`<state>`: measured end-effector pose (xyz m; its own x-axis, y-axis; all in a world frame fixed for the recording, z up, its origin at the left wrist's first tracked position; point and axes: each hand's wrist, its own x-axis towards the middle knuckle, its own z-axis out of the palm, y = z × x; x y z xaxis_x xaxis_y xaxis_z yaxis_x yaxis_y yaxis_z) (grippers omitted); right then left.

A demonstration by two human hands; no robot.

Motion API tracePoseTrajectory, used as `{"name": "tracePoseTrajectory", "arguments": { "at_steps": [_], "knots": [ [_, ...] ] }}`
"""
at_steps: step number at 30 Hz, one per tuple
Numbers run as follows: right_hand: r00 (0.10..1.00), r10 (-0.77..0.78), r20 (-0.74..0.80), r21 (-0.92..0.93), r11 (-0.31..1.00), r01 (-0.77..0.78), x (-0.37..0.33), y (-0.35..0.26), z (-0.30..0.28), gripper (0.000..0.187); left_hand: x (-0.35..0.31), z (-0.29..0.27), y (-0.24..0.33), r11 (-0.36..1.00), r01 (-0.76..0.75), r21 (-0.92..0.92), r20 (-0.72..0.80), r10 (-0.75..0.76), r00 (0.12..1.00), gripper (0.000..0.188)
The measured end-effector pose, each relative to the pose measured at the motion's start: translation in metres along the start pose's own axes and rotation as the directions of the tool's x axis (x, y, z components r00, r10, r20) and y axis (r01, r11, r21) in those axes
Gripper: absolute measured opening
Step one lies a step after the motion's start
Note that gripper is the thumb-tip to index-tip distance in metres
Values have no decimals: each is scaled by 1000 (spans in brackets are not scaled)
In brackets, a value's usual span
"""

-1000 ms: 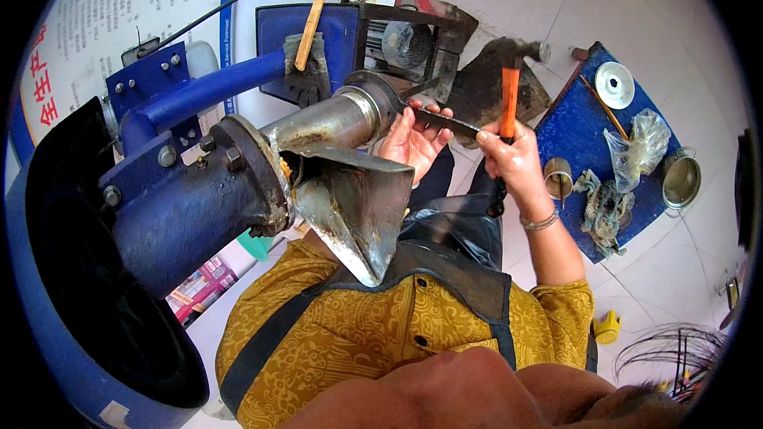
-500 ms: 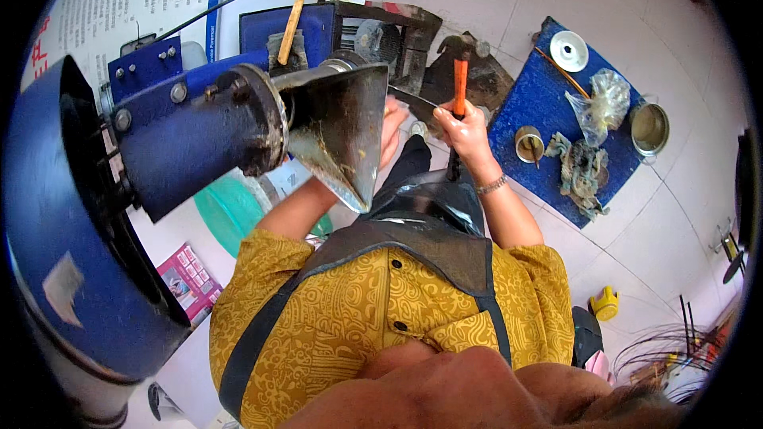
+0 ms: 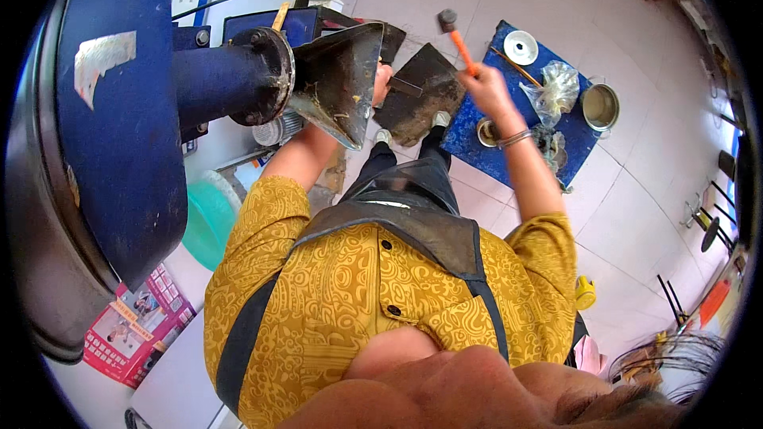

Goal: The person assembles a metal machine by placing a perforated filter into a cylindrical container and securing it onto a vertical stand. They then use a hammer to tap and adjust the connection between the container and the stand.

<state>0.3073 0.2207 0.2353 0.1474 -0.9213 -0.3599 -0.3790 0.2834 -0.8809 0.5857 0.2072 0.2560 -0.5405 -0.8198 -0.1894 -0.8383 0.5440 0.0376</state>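
Note:
My right hand (image 3: 489, 94) is closed round the orange handle of a hammer (image 3: 459, 41), held up between the blue table and the machine. Its dark head points away from me. My left hand (image 3: 382, 84) shows only in part; a dark metal hood (image 3: 338, 83) hides the rest. From beside its fingers juts a flat dark metal strip (image 3: 408, 87), which the hand appears to grip. What lies under the strip is hidden behind the hood.
A big blue machine (image 3: 119, 127) with a flanged pipe fills the left. At right a low blue table (image 3: 469, 139) bears a white dish (image 3: 520, 48), a plastic bag (image 3: 558, 91), a metal pot (image 3: 600, 106) and a rag (image 3: 551, 147). A green basin (image 3: 208, 226) stands below the hood.
My right hand has swung up and to the right with the hammer, whose head now stands clear against the floor. The view has shifted, and the metal strip now shows beside my left hand.

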Motion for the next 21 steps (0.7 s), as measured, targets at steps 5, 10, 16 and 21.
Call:
{"name": "tracePoseTrajectory", "arguments": {
  "at_steps": [5,10,16,21],
  "knots": [
    [987,-58,-151,-346,938,3,17,-16,-119,24,-9,64,-22,989,-43,-140,-241,8,970,16],
    [984,-68,-163,-552,833,-34,17,15,-55,25,-7,41,-11,997,-71,-12,-316,63,947,20],
    [957,5,290,-303,949,87,-19,15,-60,17,-11,21,3,982,0,-189,-283,-54,958,31],
    [897,124,-424,39,992,-119,23,10,-100,22,-9,-36,19,988,-22,-151,-193,-8,981,27]
  ]
}}
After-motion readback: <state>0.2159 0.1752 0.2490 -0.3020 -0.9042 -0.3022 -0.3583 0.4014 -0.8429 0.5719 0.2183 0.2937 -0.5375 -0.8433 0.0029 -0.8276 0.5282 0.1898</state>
